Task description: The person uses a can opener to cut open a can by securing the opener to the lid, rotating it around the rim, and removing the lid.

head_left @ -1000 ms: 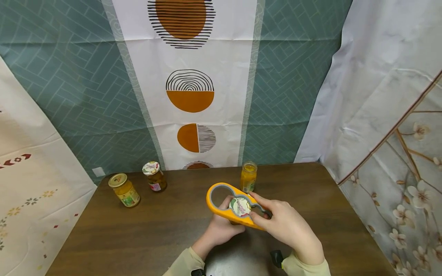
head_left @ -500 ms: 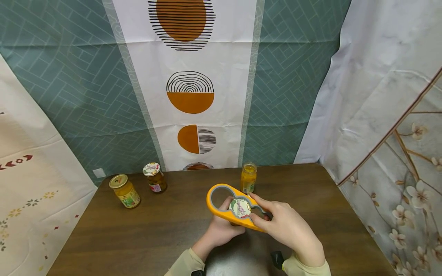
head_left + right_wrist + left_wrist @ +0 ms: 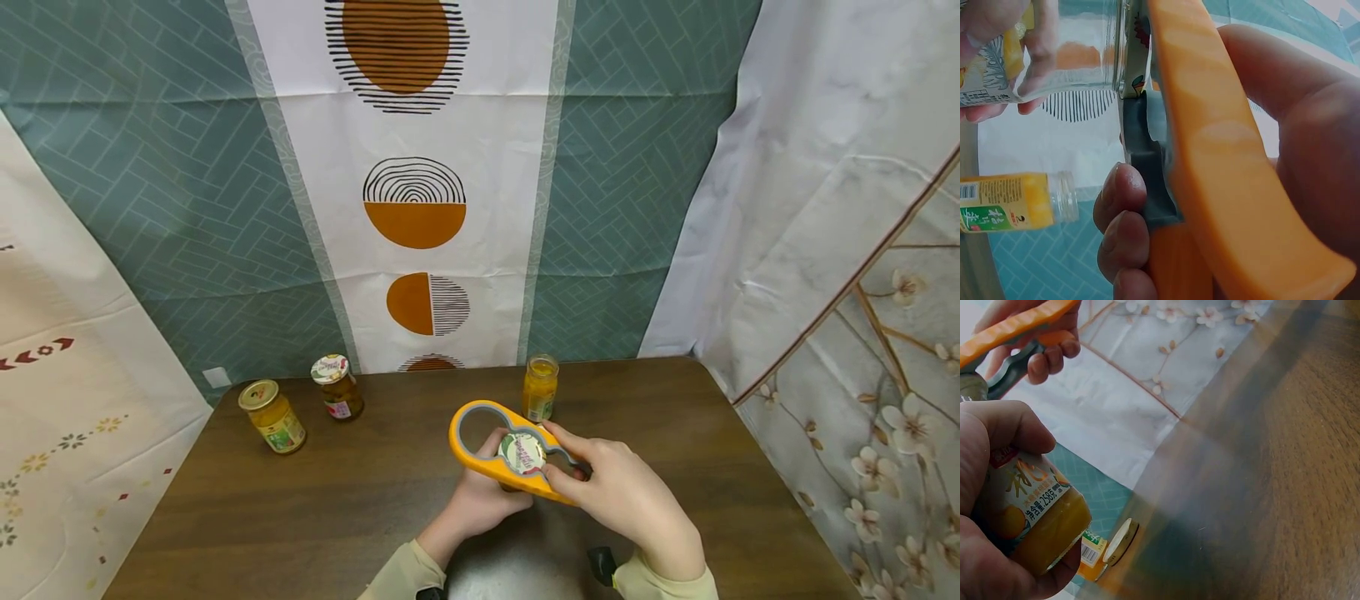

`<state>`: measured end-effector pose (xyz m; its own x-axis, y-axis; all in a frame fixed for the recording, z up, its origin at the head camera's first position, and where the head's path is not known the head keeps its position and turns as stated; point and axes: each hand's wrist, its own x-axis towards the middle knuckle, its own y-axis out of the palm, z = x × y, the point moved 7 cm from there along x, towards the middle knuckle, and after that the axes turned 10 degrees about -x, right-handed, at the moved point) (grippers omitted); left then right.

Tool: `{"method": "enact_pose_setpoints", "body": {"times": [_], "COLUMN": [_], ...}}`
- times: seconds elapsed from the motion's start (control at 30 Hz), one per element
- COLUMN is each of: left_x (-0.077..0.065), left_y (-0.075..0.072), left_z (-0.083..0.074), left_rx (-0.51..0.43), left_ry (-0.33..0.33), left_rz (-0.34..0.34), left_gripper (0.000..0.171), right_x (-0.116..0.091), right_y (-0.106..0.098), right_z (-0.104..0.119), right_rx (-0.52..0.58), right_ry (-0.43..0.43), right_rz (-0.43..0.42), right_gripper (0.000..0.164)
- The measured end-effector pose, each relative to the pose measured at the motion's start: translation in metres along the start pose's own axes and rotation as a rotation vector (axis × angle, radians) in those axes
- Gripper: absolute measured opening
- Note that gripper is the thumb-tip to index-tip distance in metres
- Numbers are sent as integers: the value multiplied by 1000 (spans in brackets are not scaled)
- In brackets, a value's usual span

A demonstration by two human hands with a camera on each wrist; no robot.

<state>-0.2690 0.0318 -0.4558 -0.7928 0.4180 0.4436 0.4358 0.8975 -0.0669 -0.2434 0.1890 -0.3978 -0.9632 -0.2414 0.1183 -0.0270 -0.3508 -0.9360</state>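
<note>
A glass jar (image 3: 1050, 519) of yellow fruit with a printed label is gripped by my left hand (image 3: 483, 498), fingers wrapped round its body. Over its patterned lid (image 3: 522, 452) sits an orange jar opener (image 3: 483, 461) with a grey toothed lining. My right hand (image 3: 630, 492) squeezes the opener's handles, thumb on one side and fingers curled round the other, as the right wrist view shows. The lid lies within the opener's round gap, its edge against the grey lining (image 3: 1147, 144). Most of the jar is hidden under the opener in the head view.
A lidless yellow jar (image 3: 540, 388) stands at the table's back edge, with a loose gold lid (image 3: 1121, 542) beside it in the left wrist view. At the back left are a gold-lidded jar (image 3: 273, 418) and a darker jar (image 3: 337, 388) on the brown table (image 3: 300, 525).
The head view has tilted slightly, so the wall and table sit a little lower. Both hands, the jar and the opener keep nearly the same place.
</note>
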Motion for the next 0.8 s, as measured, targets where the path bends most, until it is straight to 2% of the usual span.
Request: {"method": "enact_pose_setpoints", "body": {"times": [0.5, 0.6, 0.8], "left_x": [0, -1, 0], "left_y": [-5, -6, -13], "left_z": [0, 1, 2], "left_rx": [-11, -25, -34], "left_ry": [-32, -56, -110], "left_rz": [-35, -59, -115], "left_gripper": [73, 73, 72], "right_x": [1, 1, 4], "right_y": [1, 1, -3], "right_z": [7, 12, 25], "right_rx": [-48, -60, -73], "right_ry": [51, 48, 0], "right_rz": [-35, -84, -253], "right_gripper": [52, 51, 44]}}
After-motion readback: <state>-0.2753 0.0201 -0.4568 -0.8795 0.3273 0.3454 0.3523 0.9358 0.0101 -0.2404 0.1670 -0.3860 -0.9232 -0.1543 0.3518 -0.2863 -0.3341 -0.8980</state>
